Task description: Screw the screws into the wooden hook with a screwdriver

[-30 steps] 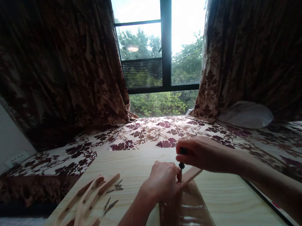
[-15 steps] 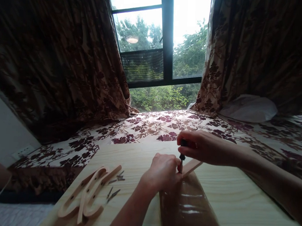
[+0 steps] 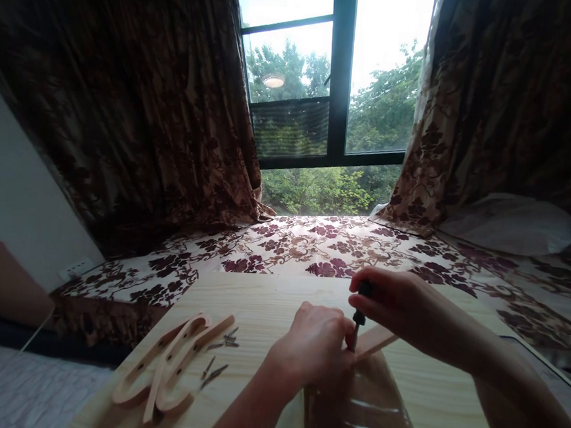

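"Two hands work over the pale wooden table (image 3: 235, 294), don't they? What is in the right hand (image 3: 398, 301)?"

"A screwdriver (image 3: 359, 317). The fingers are clamped around its dark handle, which sits between thumb and curled forefinger, with the metal shank showing below them."

"Which way does it stand?"

"Nearly upright, leaning a little, its lower end down beside the fingertips of the left hand (image 3: 311, 341)."

"Are those left fingers closed on something?"

"I can't tell. They are bent and bunched close to the shank, but the tips are mostly hidden, so whether they pinch anything is unclear."

"And what is beneath?"

"A flat wooden strip (image 3: 378, 340) slants away from the shank's lower end, passing just below the right hand. On the near side, a brown, glossy-wrapped block (image 3: 362, 400) runs toward the bottom edge of the view."

"Anything else on the table?"

"To the left, well apart from the fingers, lie curved wooden pieces (image 3: 179, 361) with dark holes, and just beside them a scatter of screws (image 3: 215, 375)."
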Demonstrator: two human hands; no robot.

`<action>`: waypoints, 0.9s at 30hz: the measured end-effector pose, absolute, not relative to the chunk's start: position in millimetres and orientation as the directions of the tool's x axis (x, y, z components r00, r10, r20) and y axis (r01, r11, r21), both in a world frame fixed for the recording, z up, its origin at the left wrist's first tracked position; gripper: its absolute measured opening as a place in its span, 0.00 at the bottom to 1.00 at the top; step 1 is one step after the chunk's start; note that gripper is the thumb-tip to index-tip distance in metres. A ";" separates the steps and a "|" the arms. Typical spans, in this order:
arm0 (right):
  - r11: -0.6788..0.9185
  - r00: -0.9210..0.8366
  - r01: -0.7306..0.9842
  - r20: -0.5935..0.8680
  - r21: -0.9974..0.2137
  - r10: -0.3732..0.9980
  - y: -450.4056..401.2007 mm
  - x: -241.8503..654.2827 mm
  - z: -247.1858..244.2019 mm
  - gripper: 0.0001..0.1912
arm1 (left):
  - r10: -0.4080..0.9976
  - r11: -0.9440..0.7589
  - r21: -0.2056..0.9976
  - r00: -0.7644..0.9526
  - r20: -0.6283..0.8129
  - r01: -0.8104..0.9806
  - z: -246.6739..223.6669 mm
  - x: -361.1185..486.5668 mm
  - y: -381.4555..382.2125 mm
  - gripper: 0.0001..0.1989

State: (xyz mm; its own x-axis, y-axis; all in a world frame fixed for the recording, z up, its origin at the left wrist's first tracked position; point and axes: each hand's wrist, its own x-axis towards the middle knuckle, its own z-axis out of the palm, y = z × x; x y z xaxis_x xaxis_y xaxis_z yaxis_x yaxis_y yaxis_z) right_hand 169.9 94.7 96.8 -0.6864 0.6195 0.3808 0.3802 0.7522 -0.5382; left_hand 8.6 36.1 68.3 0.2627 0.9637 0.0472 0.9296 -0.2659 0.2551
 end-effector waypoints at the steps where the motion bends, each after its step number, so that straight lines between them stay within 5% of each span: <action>1: 0.755 -0.704 0.369 0.367 -0.542 0.607 93.9 170.9 97.2 0.07 | 0.964 -0.267 0.255 0.263 0.047 0.929 67.9 8.7 36.5 0.04; 15: 0.749 -0.713 0.287 0.390 -0.597 0.583 97.5 177.7 93.5 0.06 | 0.961 -0.273 0.273 0.275 0.030 0.923 70.6 8.4 36.7 0.04; 22: 0.749 -0.652 0.339 0.432 -0.569 0.623 106.1 171.3 86.5 0.14 | 0.965 -0.259 0.293 0.261 0.034 0.920 69.5 7.9 36.9 0.04; 27: 0.754 -0.697 0.315 0.399 -0.577 0.596 101.7 174.1 89.0 0.08 | 0.964 -0.262 0.286 0.263 0.036 0.922 68.1 8.4 37.0 0.04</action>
State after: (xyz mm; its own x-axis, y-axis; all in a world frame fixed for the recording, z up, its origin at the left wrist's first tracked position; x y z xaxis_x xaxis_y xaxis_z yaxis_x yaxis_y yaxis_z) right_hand 174.1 101.7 89.0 -0.6967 0.5962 0.3990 0.3150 0.7539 -0.5765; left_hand 8.4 37.0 68.1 0.2632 0.9641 0.0357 0.9216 -0.2622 0.2862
